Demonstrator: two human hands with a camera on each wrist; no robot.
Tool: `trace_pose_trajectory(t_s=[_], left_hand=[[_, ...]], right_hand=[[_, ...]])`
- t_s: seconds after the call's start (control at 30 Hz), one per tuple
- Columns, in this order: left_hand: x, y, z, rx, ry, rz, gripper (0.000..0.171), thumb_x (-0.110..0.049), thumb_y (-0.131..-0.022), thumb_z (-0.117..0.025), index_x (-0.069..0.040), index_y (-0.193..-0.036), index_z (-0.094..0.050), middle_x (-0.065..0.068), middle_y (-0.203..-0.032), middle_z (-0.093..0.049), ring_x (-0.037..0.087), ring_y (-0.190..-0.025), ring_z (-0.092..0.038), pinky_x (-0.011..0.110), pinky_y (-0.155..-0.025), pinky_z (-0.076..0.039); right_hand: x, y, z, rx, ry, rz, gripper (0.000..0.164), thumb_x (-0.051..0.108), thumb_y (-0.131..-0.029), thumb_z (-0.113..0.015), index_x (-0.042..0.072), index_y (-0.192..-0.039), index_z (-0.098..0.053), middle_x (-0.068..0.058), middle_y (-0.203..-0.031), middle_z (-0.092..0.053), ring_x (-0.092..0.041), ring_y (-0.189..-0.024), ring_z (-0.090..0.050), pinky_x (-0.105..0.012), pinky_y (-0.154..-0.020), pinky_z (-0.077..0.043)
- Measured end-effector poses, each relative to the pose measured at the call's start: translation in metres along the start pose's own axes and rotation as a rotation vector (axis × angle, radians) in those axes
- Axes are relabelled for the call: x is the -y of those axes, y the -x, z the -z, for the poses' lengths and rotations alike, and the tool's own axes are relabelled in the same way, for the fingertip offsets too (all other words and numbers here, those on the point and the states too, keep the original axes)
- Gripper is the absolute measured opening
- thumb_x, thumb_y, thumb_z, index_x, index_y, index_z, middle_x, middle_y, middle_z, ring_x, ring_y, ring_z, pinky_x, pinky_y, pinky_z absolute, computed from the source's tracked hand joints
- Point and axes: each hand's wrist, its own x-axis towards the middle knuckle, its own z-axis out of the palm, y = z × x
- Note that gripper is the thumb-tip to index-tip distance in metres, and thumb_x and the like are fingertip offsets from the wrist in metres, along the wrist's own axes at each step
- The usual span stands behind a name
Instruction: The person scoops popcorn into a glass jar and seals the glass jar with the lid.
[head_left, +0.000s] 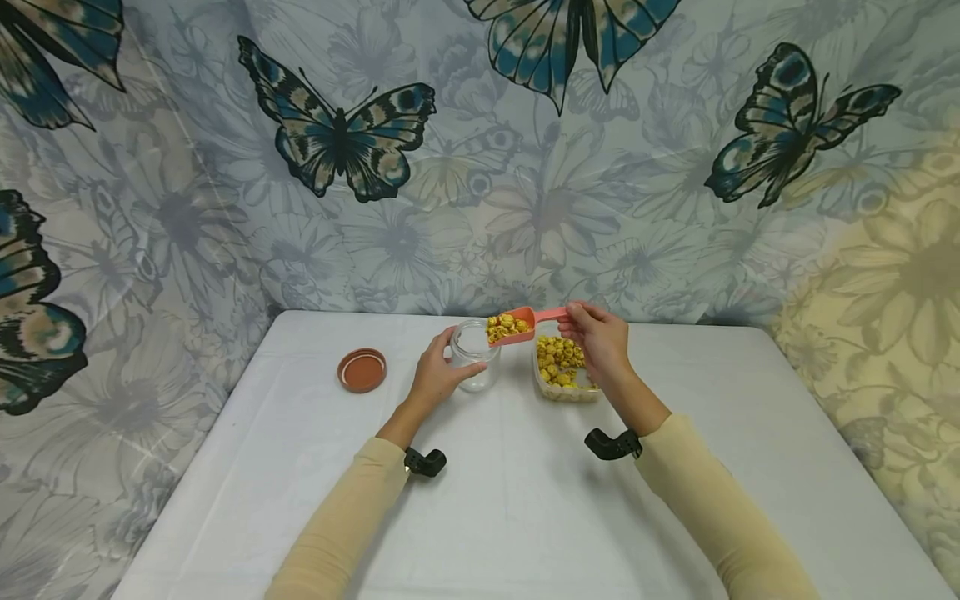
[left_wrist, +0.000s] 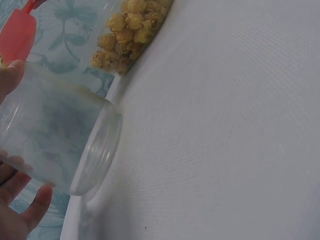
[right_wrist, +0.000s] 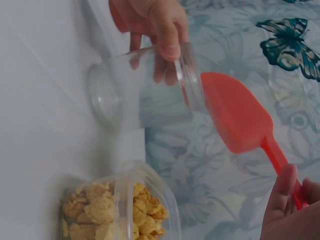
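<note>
Flanking jar [head_left: 471, 347]: lid [head_left: 362, 371] left; popcorn tub [head_left: 567, 395] right

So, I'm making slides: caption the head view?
Left grip holds a jar, right grip a scoop of popcorn at the jar's rim.

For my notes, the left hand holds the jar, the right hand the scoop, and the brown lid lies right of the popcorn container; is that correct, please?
Not quite: the head view shows the brown lid left of the popcorn container. The left hand holds the jar, the right hand the scoop.
</note>
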Motion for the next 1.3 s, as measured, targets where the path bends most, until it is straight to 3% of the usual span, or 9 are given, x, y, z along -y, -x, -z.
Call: trace_pose_trajectory(t_s=[0.47, 0.73, 0.97, 1.3], left_hand=[[-0.001, -0.002, 0.002, 0.011, 0.028, 0.004, 0.085, -0.037, -0.076, -0.084, -0.012, -0.145, -0.042, 0.01, -0.146, -0.047, 0.026, -0.136, -0.045, 0.046, -0.104, -0.047], [0.0, -0.001, 0.003, 0.006, 0.04, -0.015, 0.085, -0.037, -0.075, -0.084, -0.01, -0.144, -0.043, 0.012, -0.146, -0.047, 0.027, -0.135, -0.046, 0.047, -0.103, -0.048], [0.0, -0.001, 0.004, 0.007, 0.051, -0.02, 0.083, -0.034, -0.075, -0.084, -0.01, -0.144, -0.044, 0.011, -0.144, -0.049, 0.026, -0.133, -0.047, 0.047, -0.101, -0.049], [0.002, 0.0, 0.002, 0.005, 0.061, -0.041, 0.081, -0.032, -0.075, -0.084, -0.01, -0.143, -0.045, 0.011, -0.141, -0.051, 0.026, -0.131, -0.048, 0.046, -0.1, -0.05]], right_hand=[[0.012, -0.006, -0.015, 0.096, 0.003, 0.07, 0.013, 0.015, -0.091, -0.068, 0.006, -0.1, -0.067, -0.001, -0.072, -0.072, -0.01, -0.06, -0.068, -0.02, -0.059, -0.057], [0.016, -0.011, -0.029, 0.124, 0.102, 0.109, 0.04, 0.021, -0.09, -0.07, -0.006, -0.117, -0.059, 0.003, -0.074, -0.071, -0.009, -0.059, -0.065, -0.021, -0.06, -0.057], [0.015, -0.015, -0.039, 0.129, 0.155, 0.157, 0.028, 0.02, -0.089, -0.071, 0.0, -0.108, -0.067, 0.004, -0.071, -0.071, -0.009, -0.057, -0.064, -0.021, -0.057, -0.057], [0.014, -0.015, -0.041, 0.181, 0.215, 0.233, 0.038, 0.018, -0.091, -0.069, -0.01, -0.115, -0.062, 0.004, -0.072, -0.071, -0.008, -0.056, -0.063, -0.021, -0.056, -0.056]])
